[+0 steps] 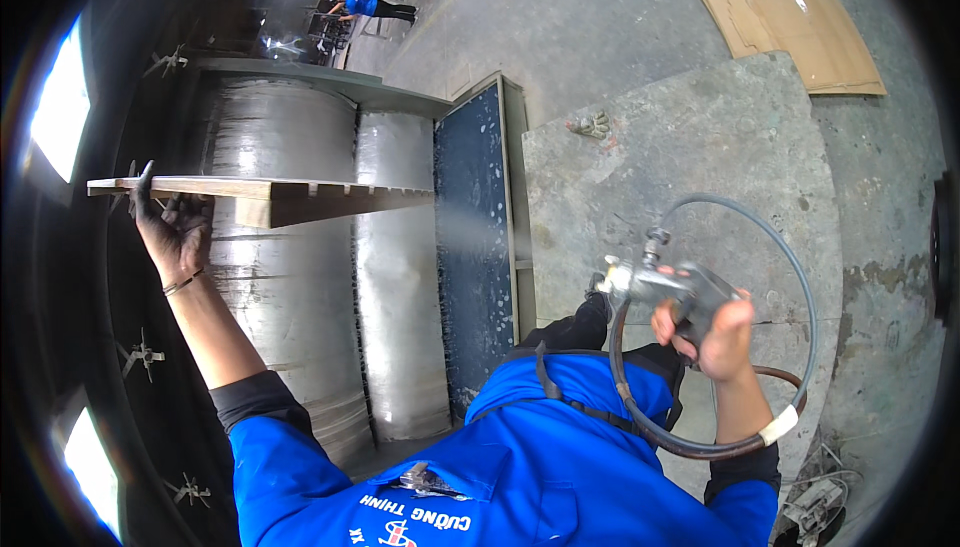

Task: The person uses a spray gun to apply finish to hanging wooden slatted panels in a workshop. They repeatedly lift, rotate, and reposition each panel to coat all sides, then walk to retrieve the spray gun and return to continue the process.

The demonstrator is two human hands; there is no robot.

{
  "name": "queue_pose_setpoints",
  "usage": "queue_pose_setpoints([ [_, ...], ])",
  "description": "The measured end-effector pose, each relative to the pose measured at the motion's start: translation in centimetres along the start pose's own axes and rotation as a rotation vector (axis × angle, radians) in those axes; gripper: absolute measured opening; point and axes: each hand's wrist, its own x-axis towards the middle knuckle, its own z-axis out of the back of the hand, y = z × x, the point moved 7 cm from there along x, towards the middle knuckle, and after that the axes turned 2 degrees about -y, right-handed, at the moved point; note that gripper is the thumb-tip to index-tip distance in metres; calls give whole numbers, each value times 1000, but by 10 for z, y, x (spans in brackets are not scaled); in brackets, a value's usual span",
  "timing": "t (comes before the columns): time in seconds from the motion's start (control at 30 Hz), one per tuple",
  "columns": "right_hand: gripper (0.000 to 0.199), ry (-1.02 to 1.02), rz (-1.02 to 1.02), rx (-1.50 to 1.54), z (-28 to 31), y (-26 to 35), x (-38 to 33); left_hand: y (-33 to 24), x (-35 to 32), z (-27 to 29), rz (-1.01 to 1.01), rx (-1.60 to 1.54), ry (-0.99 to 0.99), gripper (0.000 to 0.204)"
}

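Note:
My left hand [178,232], stained dark at the fingers, grips the left end of a pale wooden panel [335,203]. The panel is seen nearly edge-on, with notches or slats along its right part. On the right, my right hand [728,339] is wrapped around the handle of a spray gun [655,285], slightly blurred, its nozzle toward the panel. A thin grey hose [795,257] loops up from the gun, and a thicker dark hose [626,387] curves below it. Faint mist hangs between gun and panel, without touching contact between the two.
Shiny metal-sheeted surfaces [400,267] stand behind the panel, beside a dark blue spattered board [475,247] with a grey frame. Cardboard sheets [790,22] and a crumpled glove-like item [592,127] lie on the floor. Another person [372,7] is far off.

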Motion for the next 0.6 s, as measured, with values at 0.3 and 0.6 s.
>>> queue_pose_setpoints([
  [0.3, 62, -200, -156, -193, 9, -91, 40, -35, -36, 2, -6, -31, 47, 52],
  [0.6, 81, -208, -55, -129, -18, -34, -25, 81, -15, 60, 40, 71, 107, 36],
])
